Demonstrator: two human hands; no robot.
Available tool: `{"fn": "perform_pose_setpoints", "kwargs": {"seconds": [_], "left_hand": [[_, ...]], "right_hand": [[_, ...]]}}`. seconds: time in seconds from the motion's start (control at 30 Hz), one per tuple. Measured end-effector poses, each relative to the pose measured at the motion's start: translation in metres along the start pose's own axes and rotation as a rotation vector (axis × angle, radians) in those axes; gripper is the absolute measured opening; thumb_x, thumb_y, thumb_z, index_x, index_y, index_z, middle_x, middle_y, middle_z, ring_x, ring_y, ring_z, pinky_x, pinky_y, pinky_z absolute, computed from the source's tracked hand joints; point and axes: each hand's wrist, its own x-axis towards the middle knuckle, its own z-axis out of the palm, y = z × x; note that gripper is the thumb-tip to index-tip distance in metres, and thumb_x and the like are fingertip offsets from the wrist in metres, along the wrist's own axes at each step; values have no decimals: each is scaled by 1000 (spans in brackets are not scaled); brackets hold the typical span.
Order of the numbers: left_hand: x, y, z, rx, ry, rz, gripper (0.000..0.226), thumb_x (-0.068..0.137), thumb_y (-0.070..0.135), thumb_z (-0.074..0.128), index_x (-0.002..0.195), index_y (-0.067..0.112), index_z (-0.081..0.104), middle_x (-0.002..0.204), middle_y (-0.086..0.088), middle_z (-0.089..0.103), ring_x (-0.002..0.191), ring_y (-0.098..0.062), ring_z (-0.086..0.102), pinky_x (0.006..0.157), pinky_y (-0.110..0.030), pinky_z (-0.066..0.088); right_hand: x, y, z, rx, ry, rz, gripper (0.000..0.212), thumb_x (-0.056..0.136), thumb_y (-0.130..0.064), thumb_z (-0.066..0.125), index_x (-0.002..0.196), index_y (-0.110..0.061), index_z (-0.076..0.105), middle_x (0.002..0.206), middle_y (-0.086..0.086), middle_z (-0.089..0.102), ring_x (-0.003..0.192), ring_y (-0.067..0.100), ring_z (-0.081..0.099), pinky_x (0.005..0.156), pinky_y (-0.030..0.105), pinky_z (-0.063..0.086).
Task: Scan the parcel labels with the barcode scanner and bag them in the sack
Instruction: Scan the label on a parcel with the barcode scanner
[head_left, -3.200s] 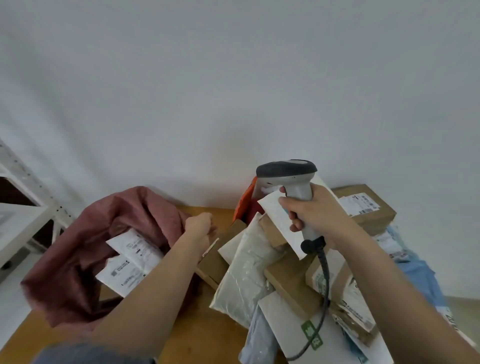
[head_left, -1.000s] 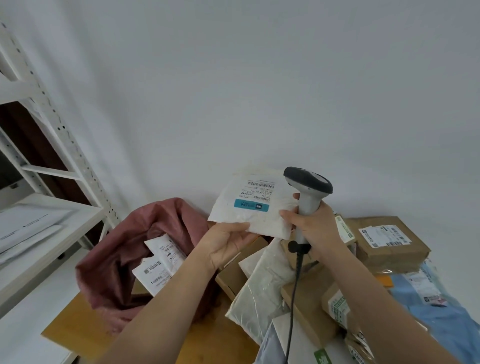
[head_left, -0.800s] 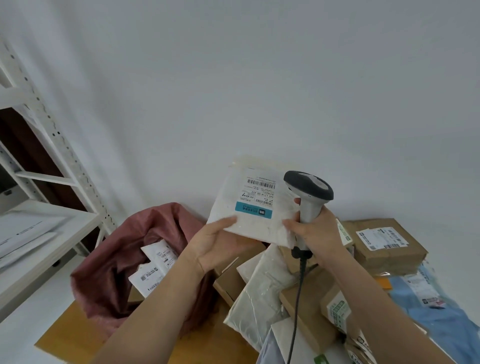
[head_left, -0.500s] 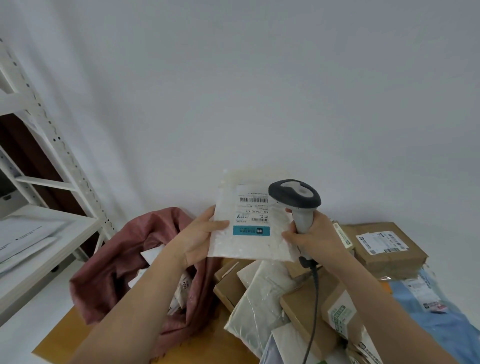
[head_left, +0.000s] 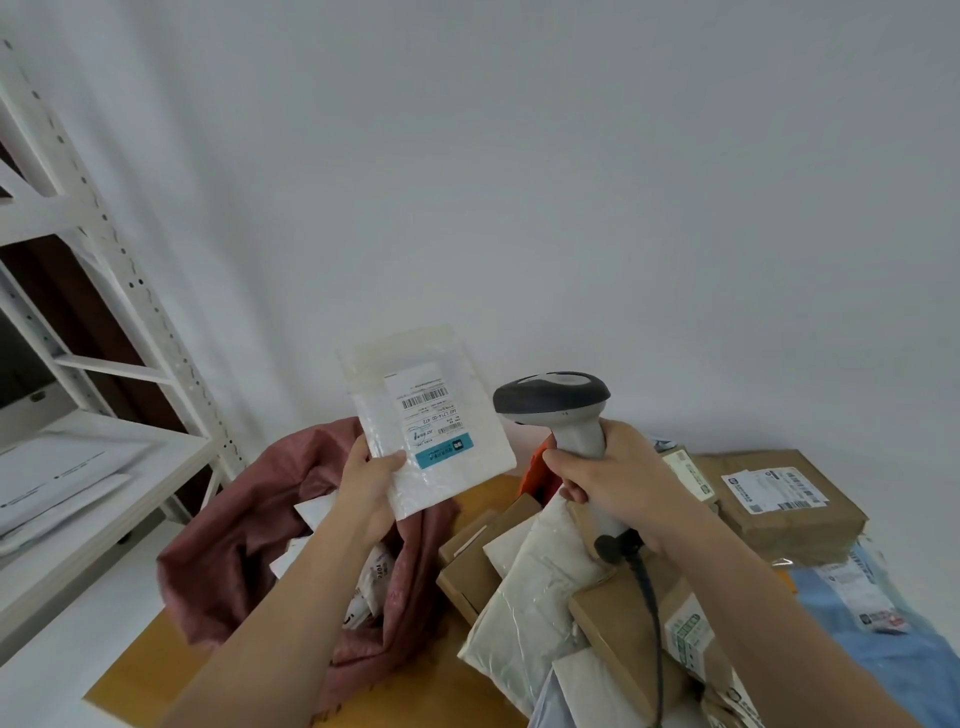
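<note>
I see the left hand (head_left: 370, 486) pinch a white parcel (head_left: 431, 415) above the sack (head_left: 249, 540); the right hand (head_left: 618, 483) has a closed grip on the scanner (head_left: 556, 405).

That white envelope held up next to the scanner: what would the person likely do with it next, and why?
Probably lower it into the pink sack. The left hand pinches the white envelope by its lower corner, right above the sack's open mouth, where other labelled parcels lie. The barcode scanner, gripped by the right hand, sits beside the label, so scanning seems done, though that cannot be confirmed.
</note>
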Motion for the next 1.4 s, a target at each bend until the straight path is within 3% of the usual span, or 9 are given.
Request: {"fn": "perform_pose_setpoints", "kwargs": {"seconds": [0.53,0.7,0.87,1.0,1.17,1.23,1.33,1.4], "left_hand": [[10,-9,-7,-16,163,-45,57,92,-19,35,142,8,39,137,-20,54,120,-45,55,100,-67,40],[14,-11,-15,-73,501,-9,50,91,-14,38,136,7,40,120,-13,57,107,-42,60,84,-51,51],[16,-11,-47,-64,761,82,47,93,-7,41,137,7,46,130,-15,59,111,-39,62,83,-44,52],[16,-5,-73,-51,862,50,46,93,-5,46,136,11,50,132,-11,59,113,-35,61,84,-38,50],[25,-7,-98,24,866,1,43,94,-5,47,135,8,50,129,-14,60,110,-37,61,77,-36,48],[36,-9,-109,100,850,-28,52,92,-5,50,140,14,45,135,-13,56,113,-36,60,79,-38,49],[50,-13,-121,254,800,-167,90,85,8,71,153,30,16,151,-12,35,130,-35,44,99,-48,43],[57,-16,-122,273,819,-244,101,80,18,78,153,24,8,154,-15,27,134,-36,38,107,-53,38]], "right_hand": [[-15,-17,-11,52,-74,-29,17,91,-31,66,77,-23,61,51,-12,59,54,2,62,53,8,45],[-10,-14,-5,101,-87,-31,12,88,-26,69,93,-15,66,56,-5,61,56,7,61,66,24,52],[2,-7,13,67,-105,-22,12,88,-28,69,90,-16,66,56,-6,63,52,4,60,62,20,51],[12,-6,32,91,-152,-16,13,87,-29,69,89,-17,65,57,-4,63,53,5,60,61,20,52],[24,-7,55,82,-173,-18,8,87,-27,68,87,-21,65,56,-5,62,51,5,58,59,17,52],[28,-7,60,72,-170,-8,9,88,-27,68,83,-21,64,54,-6,62,50,5,59,55,13,50],[33,-5,63,14,-142,20,17,89,-30,68,79,-19,61,54,-7,62,52,5,61,53,12,47],[36,-2,63,3,-121,41,17,88,-32,68,80,-19,62,54,-7,62,53,5,62,54,12,47]]}}
